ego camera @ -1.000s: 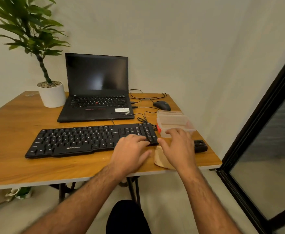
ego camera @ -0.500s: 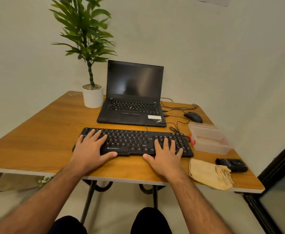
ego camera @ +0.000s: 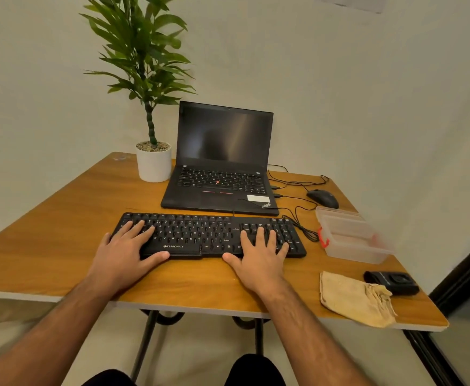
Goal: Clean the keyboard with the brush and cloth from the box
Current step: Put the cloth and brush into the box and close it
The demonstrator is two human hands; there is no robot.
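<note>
Two hands lie flat on the keyboard (ego camera: 211,235) at centre frame: the left hand (ego camera: 125,256) over its left end and the right hand (ego camera: 259,259) over its right end, fingers of both straight and spread, gripping nothing. One cloth (ego camera: 355,299) lies crumpled at lower right near the counter (ego camera: 61,235) edge, beside one small black device (ego camera: 392,282). Farther right sits one clear box (ego camera: 351,235) with a red latch; its contents cannot be told, and no brush is plainly visible. Pressing down may shove the keyboard back toward its cable (ego camera: 298,221) and the one laptop (ego camera: 222,162) behind. A careless reach could knock the cloth off the edge. One mouse (ego camera: 323,197) and one potted plant (ego camera: 150,87) stand farthest back
</note>
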